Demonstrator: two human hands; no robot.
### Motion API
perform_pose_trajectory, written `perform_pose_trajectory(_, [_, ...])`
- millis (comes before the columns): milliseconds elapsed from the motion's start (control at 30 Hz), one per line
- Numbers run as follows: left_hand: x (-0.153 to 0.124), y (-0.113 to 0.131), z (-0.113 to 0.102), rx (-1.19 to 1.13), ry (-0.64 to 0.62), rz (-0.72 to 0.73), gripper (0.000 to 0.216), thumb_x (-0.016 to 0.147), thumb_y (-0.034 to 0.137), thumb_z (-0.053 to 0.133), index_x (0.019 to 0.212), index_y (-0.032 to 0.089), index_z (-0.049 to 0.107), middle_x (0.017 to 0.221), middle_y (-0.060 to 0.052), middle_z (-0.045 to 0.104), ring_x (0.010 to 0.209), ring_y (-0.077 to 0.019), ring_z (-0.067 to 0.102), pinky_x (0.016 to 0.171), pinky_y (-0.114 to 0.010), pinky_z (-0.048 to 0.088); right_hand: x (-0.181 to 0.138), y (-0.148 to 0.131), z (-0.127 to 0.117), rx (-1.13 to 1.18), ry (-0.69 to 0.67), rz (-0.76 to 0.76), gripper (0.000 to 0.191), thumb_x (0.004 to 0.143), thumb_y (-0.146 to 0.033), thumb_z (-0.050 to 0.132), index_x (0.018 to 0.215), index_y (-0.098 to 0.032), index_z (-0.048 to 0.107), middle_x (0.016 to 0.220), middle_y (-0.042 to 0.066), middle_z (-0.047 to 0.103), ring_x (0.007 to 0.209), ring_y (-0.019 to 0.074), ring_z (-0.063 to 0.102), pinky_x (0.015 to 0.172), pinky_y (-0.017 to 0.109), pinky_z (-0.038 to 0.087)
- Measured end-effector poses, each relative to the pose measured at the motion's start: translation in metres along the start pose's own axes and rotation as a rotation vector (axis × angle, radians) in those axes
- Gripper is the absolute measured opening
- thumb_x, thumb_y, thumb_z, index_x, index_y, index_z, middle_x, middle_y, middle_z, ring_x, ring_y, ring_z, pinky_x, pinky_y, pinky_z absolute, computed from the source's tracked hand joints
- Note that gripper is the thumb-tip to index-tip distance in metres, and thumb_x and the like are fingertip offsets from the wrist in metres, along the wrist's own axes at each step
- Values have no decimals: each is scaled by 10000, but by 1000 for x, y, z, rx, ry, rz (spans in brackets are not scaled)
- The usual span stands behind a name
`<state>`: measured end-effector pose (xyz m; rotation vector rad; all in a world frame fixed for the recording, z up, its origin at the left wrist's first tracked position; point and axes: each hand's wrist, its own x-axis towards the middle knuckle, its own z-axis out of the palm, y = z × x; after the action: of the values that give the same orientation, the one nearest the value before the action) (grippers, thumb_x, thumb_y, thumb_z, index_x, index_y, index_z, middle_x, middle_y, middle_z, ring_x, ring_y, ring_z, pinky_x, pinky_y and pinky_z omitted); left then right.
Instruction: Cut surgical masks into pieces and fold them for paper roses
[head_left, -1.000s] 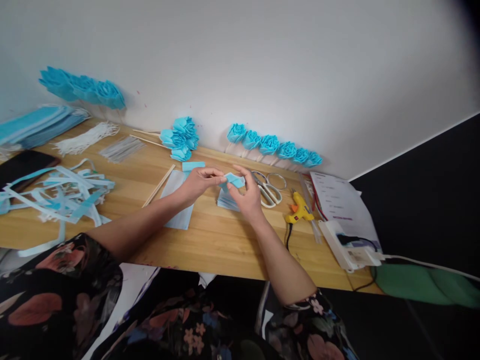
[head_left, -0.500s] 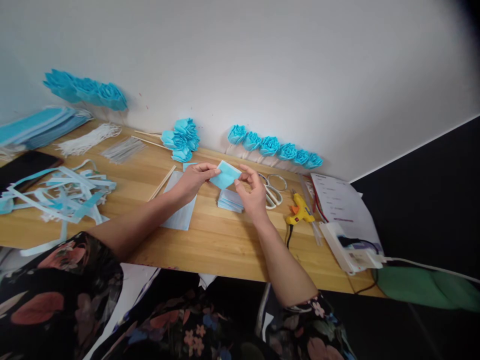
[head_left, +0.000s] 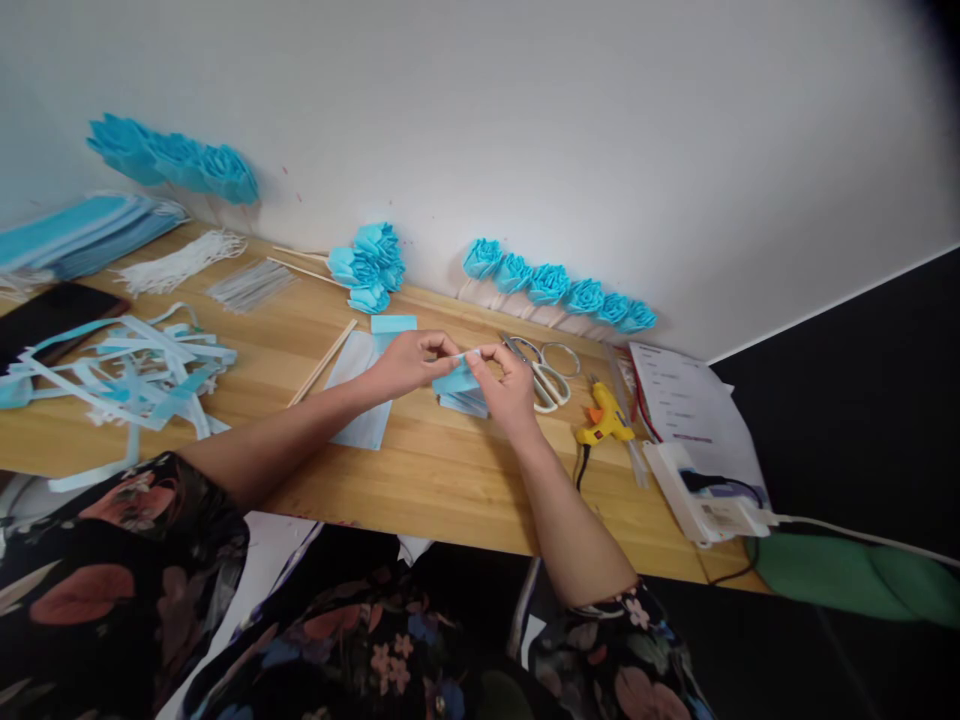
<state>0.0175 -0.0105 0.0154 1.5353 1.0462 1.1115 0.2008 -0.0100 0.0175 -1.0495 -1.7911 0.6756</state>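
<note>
Between both hands is a small blue fabric piece (head_left: 454, 381), its upper edge pinched in my fingers. My left hand (head_left: 412, 360) grips it from the left with thumb and forefinger. On the other side my right hand (head_left: 504, 383) pinches the same edge, thumb toward me. Right below lies a stack of folded blue pieces (head_left: 466, 403), partly covered by the held piece. A pale blue sheet (head_left: 363, 420) rests under my left wrist, with a brighter blue piece (head_left: 394, 324) at its top. Scissors (head_left: 551, 388) lie just right of my right hand.
Blue fabric flowers (head_left: 551, 284) on sticks lean along the wall, with more flowers (head_left: 367, 265) left of them. A yellow glue gun (head_left: 606, 415) and a power strip (head_left: 679, 490) lie right. Cut strips (head_left: 165, 370), a phone (head_left: 60, 315) and stacked masks (head_left: 90, 235) occupy the left.
The blue piece, earlier held out flat as a diamond, is now turned with its top edge pinched. My hands have come closer together, and the view has shifted slightly.
</note>
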Motion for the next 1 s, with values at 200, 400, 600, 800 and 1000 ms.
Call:
perform_pose_trajectory(200, [4,-5,-3,69,7,7,291,748,434,700,806,149,701,760,-30,677,700,-146,567,630,-258,429,2,6,-1,70,137,40,194,885,-391,645,784,-227,664,766,-1,691,767,181,642,761,325,495])
perform_pose_trajectory(400, [4,-1,-5,118,7,-28,325,737,468,661,699,145,656,658,-3,612,647,-126,507,604,-243,379,4,14,-1,88,176,75,227,872,-431,649,798,-218,663,754,-6,679,743,165,617,734,309,481])
perform_pose_trajectory(600, [2,5,-6,118,16,-23,306,726,450,662,659,153,635,617,9,579,619,-117,482,593,-238,371,3,16,0,97,175,57,210,887,-416,648,810,-222,672,776,4,688,756,171,625,726,316,480])
perform_pose_trajectory(800, [3,2,-6,104,20,-13,306,728,446,673,654,149,657,615,4,589,617,-117,488,584,-236,366,3,13,-1,73,185,44,190,891,-397,647,809,-227,671,765,-1,688,747,171,629,733,324,486])
perform_pose_trajectory(1000, [4,2,-6,114,26,-1,280,726,425,682,669,151,686,630,2,621,626,-119,508,611,-242,384,3,13,-1,56,176,25,182,903,-389,633,820,-234,680,775,3,702,747,175,635,734,333,488])
